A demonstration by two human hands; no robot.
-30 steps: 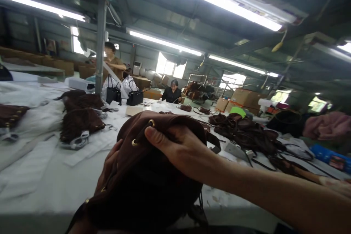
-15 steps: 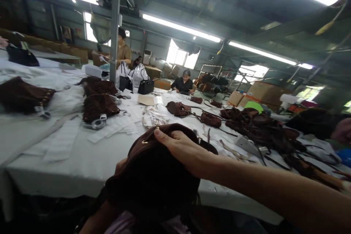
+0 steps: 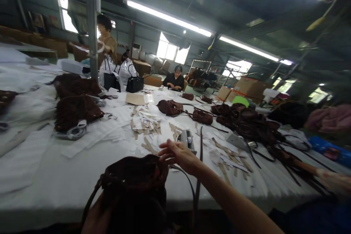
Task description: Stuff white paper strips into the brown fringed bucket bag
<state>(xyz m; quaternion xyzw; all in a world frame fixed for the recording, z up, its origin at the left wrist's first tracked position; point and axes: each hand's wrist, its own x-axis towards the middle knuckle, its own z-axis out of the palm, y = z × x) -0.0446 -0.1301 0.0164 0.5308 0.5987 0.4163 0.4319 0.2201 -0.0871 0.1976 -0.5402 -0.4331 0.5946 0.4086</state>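
Note:
A dark brown handbag (image 3: pixel 137 193) is upright in front of me, its mouth open towards the far side of the table. My left hand (image 3: pixel 96 215) holds it from the left, low down; the fingers are mostly hidden by the bag and shadow. At the bag's right rim is my right hand (image 3: pixel 179 156), fingers apart and slightly bent, touching or very near the edge. A brown strap (image 3: pixel 199 168) hangs to the right of the bag. Just beyond my right hand stands a grey tape dispenser (image 3: pixel 187 139).
Brown bags (image 3: pixel 78 111) lie on the left, and a heap of brown bags (image 3: pixel 246 120) on the right. Paper strips (image 3: pixel 146 122) litter the white table (image 3: pixel 68 179). Another person's hand (image 3: pixel 333 181) is at the right edge. Two people sit or stand beyond, near black handbags (image 3: pixel 135 84).
The bag has turned from lying tilted under my right hand to upright with its mouth showing. My right hand has loosened from its side and moved to the rim. The view has shifted right.

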